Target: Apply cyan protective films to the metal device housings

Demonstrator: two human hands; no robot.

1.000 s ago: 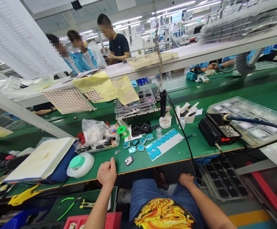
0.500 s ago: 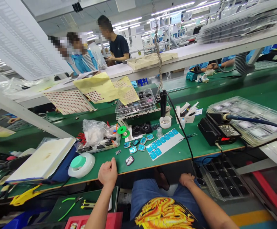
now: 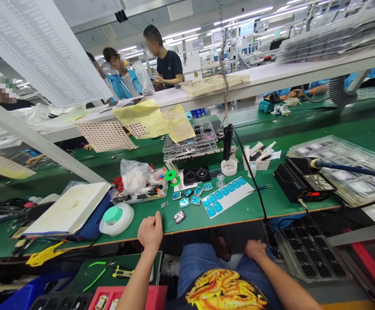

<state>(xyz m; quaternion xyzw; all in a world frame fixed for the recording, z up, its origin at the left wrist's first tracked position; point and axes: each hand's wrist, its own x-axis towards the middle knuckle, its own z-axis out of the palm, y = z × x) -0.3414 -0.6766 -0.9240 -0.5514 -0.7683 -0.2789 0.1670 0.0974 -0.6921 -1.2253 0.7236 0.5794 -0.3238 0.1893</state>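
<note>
At the front edge of the green workbench (image 3: 187, 221), my left hand (image 3: 151, 231) rests with its thumb pointing forward and its fingers curled in; no object shows in it. Just to its right lies a small device housing (image 3: 179, 216), with several blue-faced pieces (image 3: 195, 200) behind. A white sheet of blue stickers (image 3: 229, 198) sits farther right. My right hand (image 3: 255, 249) lies on my knee below the bench, fingers draped over it and holding nothing visible.
Left are a white tape roll (image 3: 118, 218) and a blue box (image 3: 90, 224). A black electric screwdriver (image 3: 228, 144) hangs over a white cup (image 3: 229, 168). On the right are a soldering station (image 3: 304, 181) and stacked clear trays (image 3: 352, 163). Several people stand or sit beyond the shelf.
The camera view has turned slightly left, so the scene sits farther right in the picture. Both hands keep their places on the bench edge and the knee.
</note>
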